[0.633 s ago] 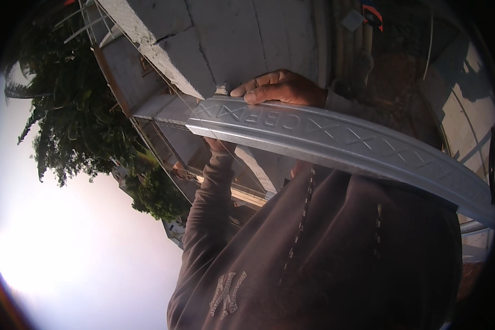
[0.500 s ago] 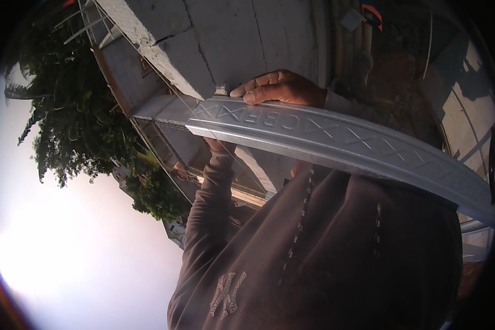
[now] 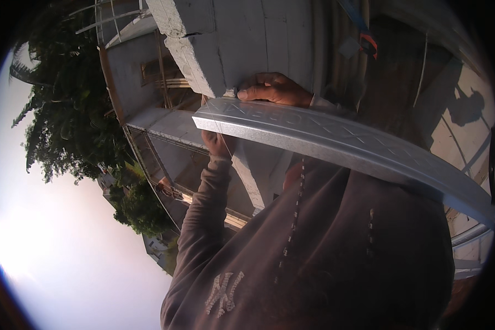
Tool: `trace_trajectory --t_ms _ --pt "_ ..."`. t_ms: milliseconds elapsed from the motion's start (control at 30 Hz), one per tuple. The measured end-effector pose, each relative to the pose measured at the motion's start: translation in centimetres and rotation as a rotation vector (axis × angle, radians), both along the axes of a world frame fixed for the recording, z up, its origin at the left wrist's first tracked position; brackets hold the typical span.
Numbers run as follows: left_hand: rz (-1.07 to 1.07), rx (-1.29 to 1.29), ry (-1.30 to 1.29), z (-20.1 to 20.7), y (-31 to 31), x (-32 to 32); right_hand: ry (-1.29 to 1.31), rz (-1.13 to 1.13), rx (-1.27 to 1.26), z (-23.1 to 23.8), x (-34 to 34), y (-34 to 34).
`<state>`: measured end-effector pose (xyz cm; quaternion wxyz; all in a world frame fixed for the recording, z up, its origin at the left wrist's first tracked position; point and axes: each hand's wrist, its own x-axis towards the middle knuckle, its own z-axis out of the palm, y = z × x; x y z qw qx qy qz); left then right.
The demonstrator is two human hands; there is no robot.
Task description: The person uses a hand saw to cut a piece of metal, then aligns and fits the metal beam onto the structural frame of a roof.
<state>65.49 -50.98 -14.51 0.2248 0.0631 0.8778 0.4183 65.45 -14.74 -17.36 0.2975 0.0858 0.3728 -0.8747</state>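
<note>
A long silver metal channel (image 3: 335, 148) with stamped cross marks runs from the wall's corner to the right, across the front of my body. My left hand (image 3: 219, 144) is closed around its left end from below; some of its fingers are hidden behind the metal. Just above the channel's upper edge is my right hand (image 3: 278, 89), fingers curled and thumb pressed in. Its fingertips meet a small grey bit (image 3: 232, 92) at the wall's corner, too small to name. A thin string (image 3: 225, 146) crosses the channel near its left end.
A grey block wall (image 3: 242, 44) with a rough broken edge rises beyond my hands. An orange and black item (image 3: 368, 47) lies at the upper right by a blue strip. Unfinished building parts (image 3: 143, 82) and leafy trees (image 3: 66, 99) stand to the left.
My right hand has gone from fingers stretched along the channel's edge to curled fingers at the wall's corner. The channel has tilted, showing more of its side and less of its stamped face.
</note>
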Motion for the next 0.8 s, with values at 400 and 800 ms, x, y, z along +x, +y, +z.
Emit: trace_trajectory --t_ms 400,800 --pt "0.355 0.451 0.230 6.8 11.8 0.2 0.139 -0.131 0.140 1.1 -1.0 -1.5" --pt "0.364 0.506 -0.003 10.2 14.9 -0.3 0.187 -0.099 0.275 2.3 -1.2 -0.9"
